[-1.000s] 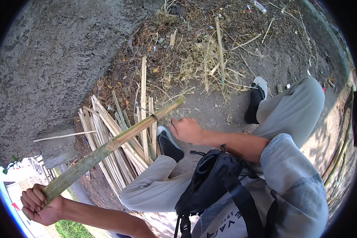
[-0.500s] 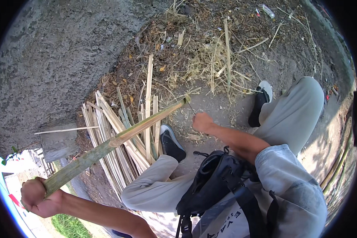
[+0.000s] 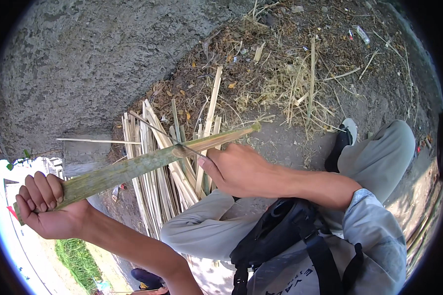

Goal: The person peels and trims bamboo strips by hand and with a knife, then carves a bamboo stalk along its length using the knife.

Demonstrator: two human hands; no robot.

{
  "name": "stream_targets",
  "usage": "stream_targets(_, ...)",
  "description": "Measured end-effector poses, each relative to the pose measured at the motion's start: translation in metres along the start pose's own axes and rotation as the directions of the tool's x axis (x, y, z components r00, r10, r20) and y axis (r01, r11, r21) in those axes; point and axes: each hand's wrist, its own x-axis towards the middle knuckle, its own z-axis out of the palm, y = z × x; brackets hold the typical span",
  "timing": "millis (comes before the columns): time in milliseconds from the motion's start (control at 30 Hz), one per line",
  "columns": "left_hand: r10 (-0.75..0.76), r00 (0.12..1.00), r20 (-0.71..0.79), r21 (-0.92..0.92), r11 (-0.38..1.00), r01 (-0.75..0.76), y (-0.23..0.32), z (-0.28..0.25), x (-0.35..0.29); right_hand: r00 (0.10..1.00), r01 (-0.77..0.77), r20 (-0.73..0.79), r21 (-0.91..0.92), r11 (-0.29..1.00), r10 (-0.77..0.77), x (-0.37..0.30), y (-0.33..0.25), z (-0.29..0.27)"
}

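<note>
My left hand [image 3: 51, 204] is wrapped round the lower left end of a long green bamboo piece [image 3: 115, 171], which slants up to the right in front of me. Past its node, the far half of the bamboo is pale and shaved, with a curl of fibre at the tip. My right hand [image 3: 243, 172] is closed on what looks like a knife [image 3: 155, 129], its handle hidden in the fist. The long, narrow, dark blade lies across the bamboo at the node and points up to the left.
Split bamboo strips [image 3: 145, 182] lie in a pile beneath the bamboo, beside my bent leg. Shavings [image 3: 295, 93] and dry leaves litter the dirt ahead. A rough grey concrete surface [image 3: 93, 69] rises at upper left. A black waist bag [image 3: 275, 231] sits on my lap.
My right hand has come back from the bamboo's far tip toward the node, bringing the blade along. My left hand and its end of the bamboo have risen slightly.
</note>
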Motion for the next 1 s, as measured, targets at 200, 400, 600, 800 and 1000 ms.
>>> stream_targets(200,0.075,0.988,-0.134,0.146,0.988,-0.055,-0.011,0.056,-0.001,0.986,-0.013,-0.167,-0.054,0.998,0.004,-0.018,-0.018,0.015)
stream_targets(400,0.101,0.977,-0.189,0.191,0.980,-0.065,-0.016,0.074,-0.004,0.985,-0.020,-0.170,-0.126,0.992,-0.001,-0.028,-0.036,-0.012)
stream_targets(600,0.204,0.918,-0.339,0.350,0.933,-0.079,-0.022,0.112,-0.009,0.977,-0.095,-0.203,-0.182,0.979,0.057,-0.033,-0.022,-0.005)
stream_targets(800,0.258,0.901,-0.350,0.409,0.907,-0.101,-0.025,0.122,-0.010,0.975,-0.069,-0.221,-0.313,0.947,-0.002,-0.045,-0.024,-0.009)
stream_targets(1000,0.239,0.923,-0.301,0.408,0.907,-0.102,-0.026,0.126,-0.011,0.967,-0.081,-0.252,-0.470,0.879,-0.046,-0.045,-0.009,0.000)
